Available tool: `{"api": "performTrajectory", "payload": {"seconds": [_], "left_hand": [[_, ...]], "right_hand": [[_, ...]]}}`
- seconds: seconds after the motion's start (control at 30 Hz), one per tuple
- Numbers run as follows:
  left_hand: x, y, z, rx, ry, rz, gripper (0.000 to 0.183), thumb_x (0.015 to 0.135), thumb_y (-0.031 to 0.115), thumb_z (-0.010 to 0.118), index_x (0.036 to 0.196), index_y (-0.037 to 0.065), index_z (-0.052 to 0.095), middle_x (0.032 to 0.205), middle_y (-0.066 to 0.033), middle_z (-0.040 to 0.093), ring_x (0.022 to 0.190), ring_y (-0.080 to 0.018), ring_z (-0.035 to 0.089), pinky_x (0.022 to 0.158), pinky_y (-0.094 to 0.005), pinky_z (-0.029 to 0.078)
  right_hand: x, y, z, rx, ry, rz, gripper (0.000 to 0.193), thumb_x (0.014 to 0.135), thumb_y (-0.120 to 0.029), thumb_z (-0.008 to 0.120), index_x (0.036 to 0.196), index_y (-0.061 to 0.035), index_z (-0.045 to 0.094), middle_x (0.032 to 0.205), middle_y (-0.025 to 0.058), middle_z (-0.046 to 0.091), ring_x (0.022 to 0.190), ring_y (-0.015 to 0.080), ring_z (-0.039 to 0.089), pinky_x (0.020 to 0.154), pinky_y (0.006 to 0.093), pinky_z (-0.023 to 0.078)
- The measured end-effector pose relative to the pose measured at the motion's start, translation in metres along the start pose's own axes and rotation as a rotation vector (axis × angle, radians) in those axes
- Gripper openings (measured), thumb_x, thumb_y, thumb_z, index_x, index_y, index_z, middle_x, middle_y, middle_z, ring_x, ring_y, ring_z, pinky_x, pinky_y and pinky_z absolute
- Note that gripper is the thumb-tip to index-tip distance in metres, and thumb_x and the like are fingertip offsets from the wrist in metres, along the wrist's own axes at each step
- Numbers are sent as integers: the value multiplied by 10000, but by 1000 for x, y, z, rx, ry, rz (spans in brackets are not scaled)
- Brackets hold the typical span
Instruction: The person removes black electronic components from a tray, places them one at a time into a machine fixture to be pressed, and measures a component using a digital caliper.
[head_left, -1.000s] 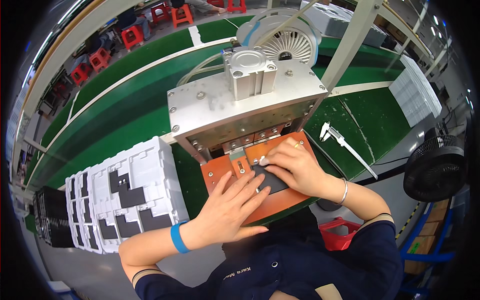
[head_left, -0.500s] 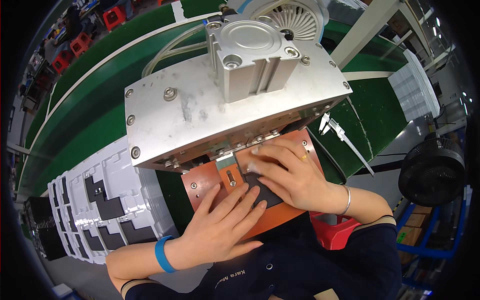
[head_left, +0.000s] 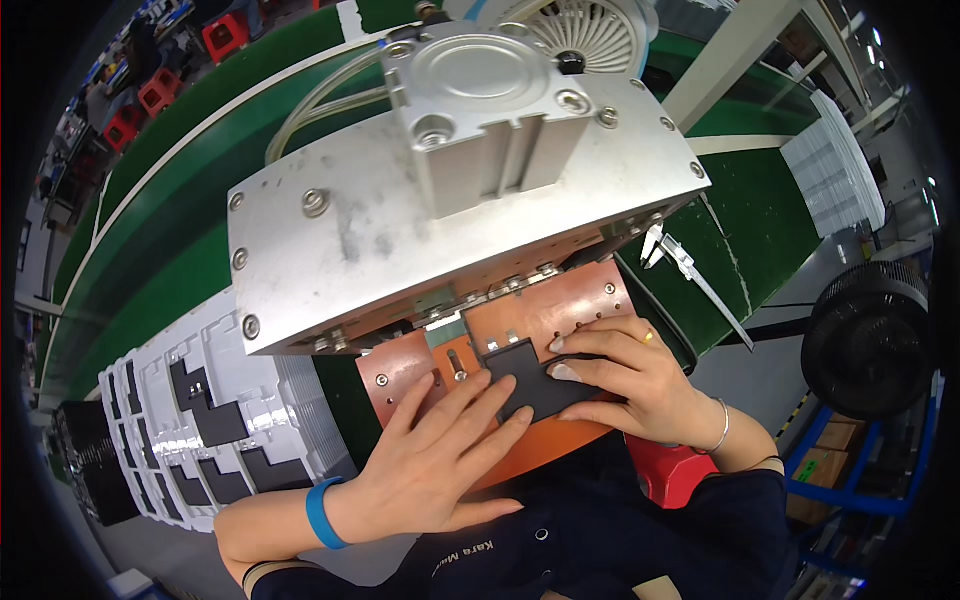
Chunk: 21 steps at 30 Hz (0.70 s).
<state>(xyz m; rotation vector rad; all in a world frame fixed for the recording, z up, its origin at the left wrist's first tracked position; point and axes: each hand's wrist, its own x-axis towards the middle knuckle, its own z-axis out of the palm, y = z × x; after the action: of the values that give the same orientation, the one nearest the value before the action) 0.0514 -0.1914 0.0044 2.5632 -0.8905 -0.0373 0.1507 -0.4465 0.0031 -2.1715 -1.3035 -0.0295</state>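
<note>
A flat black L-shaped piece [head_left: 540, 392] with two small metal tabs lies on the copper-orange fixture plate [head_left: 575, 305], under the front of a metal press [head_left: 310, 265]. My left hand [head_left: 430, 465] has its fingers spread; the longer fingertips touch the piece's left part and the plate beside it, while the thumb is held apart. At the piece's right end is my right hand [head_left: 635, 385], its fingertips on top and its thumb at the near edge, gripping it. Both tabs show at the far edge, next to a slotted block [head_left: 455, 360] in the fixture.
Left of the press, a stack of white trays [head_left: 150, 430] holds black pieces like this one. A caliper [head_left: 690, 270] lies on the green surface at right. A black fan [head_left: 865, 335], a white fan [head_left: 580, 40] and a red stool [head_left: 670, 475] stand around.
My right hand has drawn back from the far edge toward the piece's right end, uncovering the tabs. My left hand stays on the piece with little movement. The view has shifted slightly.
</note>
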Motion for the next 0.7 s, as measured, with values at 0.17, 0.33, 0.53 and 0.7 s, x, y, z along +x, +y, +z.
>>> {"api": "performTrajectory", "payload": {"seconds": [0.17,0.33,0.53,0.7], "left_hand": [[8,-16,-10,8,32,-70,700,804,617,600,1314,138,568,1427,-160,446,1330,-382,370,1104,-550,219],[11,-22,-7,0,34,-98,670,802,594,610,1312,160,577,1410,-147,460,1321,-383,371,1111,-552,202],[10,-22,-6,5,5,-109,650,807,617,602,1309,205,586,1423,-112,459,1322,-371,370,1112,-542,205],[11,-21,-5,10,-37,-115,605,825,661,562,1309,299,587,1447,-82,449,1341,-353,347,1097,-519,220]], "right_hand": [[25,16,4,47,43,-22,350,724,-217,780,1029,-70,691,1122,57,647,1006,246,574,862,354,478],[33,23,3,63,17,-38,359,708,-231,796,1016,-72,704,1113,54,659,997,251,585,867,357,488],[38,23,2,88,9,-54,335,716,-225,788,1000,-70,699,1113,46,653,1000,237,590,872,355,492],[36,23,2,94,-16,-29,334,694,-227,801,976,-77,704,1113,41,655,995,226,595,859,341,489]]}}
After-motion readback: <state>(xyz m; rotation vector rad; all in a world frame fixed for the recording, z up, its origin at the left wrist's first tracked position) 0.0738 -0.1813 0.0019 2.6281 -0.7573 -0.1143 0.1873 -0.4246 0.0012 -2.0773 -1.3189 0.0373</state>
